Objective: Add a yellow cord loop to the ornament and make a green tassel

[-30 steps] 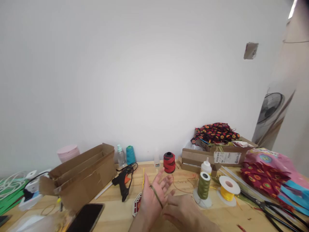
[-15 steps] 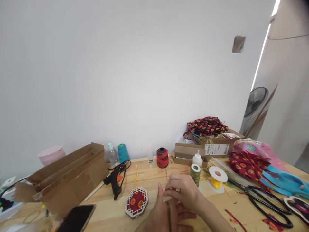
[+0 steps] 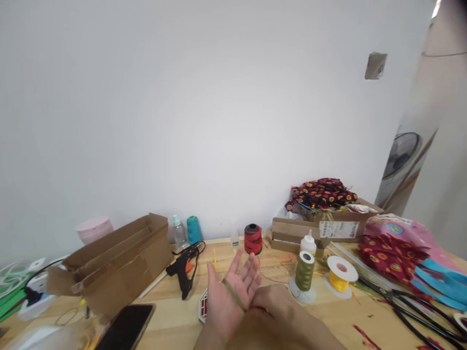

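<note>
My left hand [image 3: 229,294] is held palm up over the wooden table [image 3: 171,321], fingers stretched out and close together. A band of olive-green thread [image 3: 233,295] is wound across its palm. My right hand [image 3: 272,308] sits just right of it, fingers curled and pinched at the thread by the palm's edge. The olive-green thread spool [image 3: 304,271] stands upright a little beyond my right hand. A red and white octagonal ornament [image 3: 203,306] lies partly hidden under my left hand.
A black glue gun [image 3: 183,269], red spool [image 3: 253,238], yellow spool [image 3: 339,275] and glue bottle [image 3: 308,242] lie behind the hands. An open cardboard box [image 3: 116,262] and a phone [image 3: 126,328] are left. Black scissors [image 3: 404,304] and patterned fabric [image 3: 392,253] are right.
My left hand has turned palm up and opened its fingers again. My right hand has dropped from above the left hand to its right side. The view swung slightly right.
</note>
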A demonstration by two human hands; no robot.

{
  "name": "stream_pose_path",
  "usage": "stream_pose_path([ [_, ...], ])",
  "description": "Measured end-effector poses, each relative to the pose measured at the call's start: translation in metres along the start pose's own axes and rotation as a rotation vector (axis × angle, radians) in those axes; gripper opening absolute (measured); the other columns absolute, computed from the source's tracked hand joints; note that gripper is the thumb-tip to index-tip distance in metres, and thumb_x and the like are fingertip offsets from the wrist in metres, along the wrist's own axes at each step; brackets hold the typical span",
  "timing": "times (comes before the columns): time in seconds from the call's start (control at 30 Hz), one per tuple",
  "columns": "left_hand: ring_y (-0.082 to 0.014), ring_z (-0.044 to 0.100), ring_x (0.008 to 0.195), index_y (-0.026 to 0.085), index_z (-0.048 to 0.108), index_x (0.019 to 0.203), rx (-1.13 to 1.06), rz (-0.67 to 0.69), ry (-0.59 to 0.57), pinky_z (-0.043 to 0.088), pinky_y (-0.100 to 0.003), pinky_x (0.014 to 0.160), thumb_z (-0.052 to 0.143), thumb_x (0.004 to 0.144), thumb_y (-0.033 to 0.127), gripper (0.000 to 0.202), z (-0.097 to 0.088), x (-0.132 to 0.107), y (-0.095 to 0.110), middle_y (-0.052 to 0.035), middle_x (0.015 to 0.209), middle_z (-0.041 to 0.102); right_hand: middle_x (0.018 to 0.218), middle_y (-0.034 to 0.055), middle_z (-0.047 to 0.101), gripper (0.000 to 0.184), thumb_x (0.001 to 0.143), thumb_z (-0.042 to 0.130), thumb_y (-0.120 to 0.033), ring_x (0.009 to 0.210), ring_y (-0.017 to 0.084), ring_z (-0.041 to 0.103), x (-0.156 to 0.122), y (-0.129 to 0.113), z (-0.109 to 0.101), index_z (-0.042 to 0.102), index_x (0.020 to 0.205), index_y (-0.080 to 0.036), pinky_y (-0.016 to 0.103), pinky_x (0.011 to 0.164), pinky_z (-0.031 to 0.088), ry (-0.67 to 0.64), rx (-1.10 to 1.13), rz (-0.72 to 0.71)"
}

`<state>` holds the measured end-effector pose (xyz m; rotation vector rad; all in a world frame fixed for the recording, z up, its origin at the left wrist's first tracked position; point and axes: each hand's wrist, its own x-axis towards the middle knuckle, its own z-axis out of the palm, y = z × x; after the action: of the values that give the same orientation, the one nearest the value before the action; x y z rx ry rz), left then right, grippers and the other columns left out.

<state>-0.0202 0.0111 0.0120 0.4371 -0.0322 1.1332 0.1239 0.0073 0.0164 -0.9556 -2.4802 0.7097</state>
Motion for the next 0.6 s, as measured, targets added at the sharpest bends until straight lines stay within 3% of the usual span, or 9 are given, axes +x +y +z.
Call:
stream_pose_path([
  [0.07, -0.0233, 0.043, 0.111, 0.020, 0.046, 0.117, -0.015, 0.105, 0.028, 0.021, -0.041, 0.096, 0.023, 0.068, 0.069, 0.073, -0.012, 0.003, 0.007, -0.0127, 0.116, 0.053, 0.072, 0.0009, 0.065, 0.014, 0.077, 0.050, -0.017, 0.064, 0.014, 0.057, -0.001, -0.007, 0.000, 0.063, 0.073, -0.017, 0.022, 0.056, 0.041, -0.041, -0.200, -0.056],
  [0.13, -0.0239, 0.042, 0.111, 0.019, 0.044, 0.119, -0.013, 0.163, 0.083, 0.021, -0.042, 0.096, 0.026, 0.069, 0.067, 0.072, -0.019, 0.005, 0.010, -0.0140, 0.116, 0.053, 0.069, 0.0004, 0.066, 0.016, 0.076, 0.048, -0.016, 0.059, 0.013, 0.056, -0.002, -0.013, -0.002, 0.064, 0.072, -0.019, 0.020, 0.050, 0.036, -0.045, -0.333, -0.096],
  [0.3, -0.0255, 0.048, 0.104, 0.017, 0.038, 0.123, 0.055, 0.181, 0.280, 0.027, -0.042, 0.091, 0.034, 0.070, 0.063, 0.070, -0.018, 0.005, 0.003, -0.0177, 0.108, 0.055, 0.066, -0.0001, 0.064, 0.019, 0.080, 0.044, -0.023, 0.056, 0.011, 0.052, -0.005, -0.016, -0.005, 0.062, 0.072, -0.020, 0.022, 0.046, 0.028, 0.043, -0.401, -0.206],
  [0.37, -0.0241, 0.050, 0.101, 0.016, 0.038, 0.124, 0.094, 0.134, 0.296, 0.030, -0.039, 0.089, 0.033, 0.072, 0.061, 0.068, -0.012, 0.005, -0.004, -0.0172, 0.105, 0.057, 0.065, 0.0000, 0.062, 0.020, 0.081, 0.045, -0.027, 0.054, 0.010, 0.050, -0.005, -0.013, -0.006, 0.061, 0.071, -0.021, 0.022, 0.045, 0.026, 0.114, -0.438, -0.242],
  [0.47, -0.0231, 0.052, 0.097, 0.018, 0.042, 0.121, 0.127, -0.040, 0.237, 0.033, -0.036, 0.086, 0.026, 0.075, 0.060, 0.065, 0.000, 0.001, -0.019, -0.0145, 0.102, 0.059, 0.063, -0.0005, 0.059, 0.023, 0.081, 0.045, -0.033, 0.052, 0.010, 0.047, -0.006, -0.006, -0.010, 0.063, 0.071, -0.022, 0.022, 0.044, 0.024, 0.236, -0.478, -0.250],
  [0.6, -0.0230, 0.054, 0.090, 0.011, 0.059, 0.099, 0.161, -0.215, 0.173, 0.035, -0.033, 0.080, 0.017, 0.075, 0.062, 0.070, 0.014, -0.003, -0.046, -0.0138, 0.091, 0.063, 0.060, -0.0013, 0.055, 0.029, 0.083, 0.041, -0.035, 0.052, 0.008, 0.046, -0.008, 0.001, -0.022, 0.064, 0.070, -0.023, 0.021, 0.045, 0.024, 0.339, -0.416, -0.223],
])
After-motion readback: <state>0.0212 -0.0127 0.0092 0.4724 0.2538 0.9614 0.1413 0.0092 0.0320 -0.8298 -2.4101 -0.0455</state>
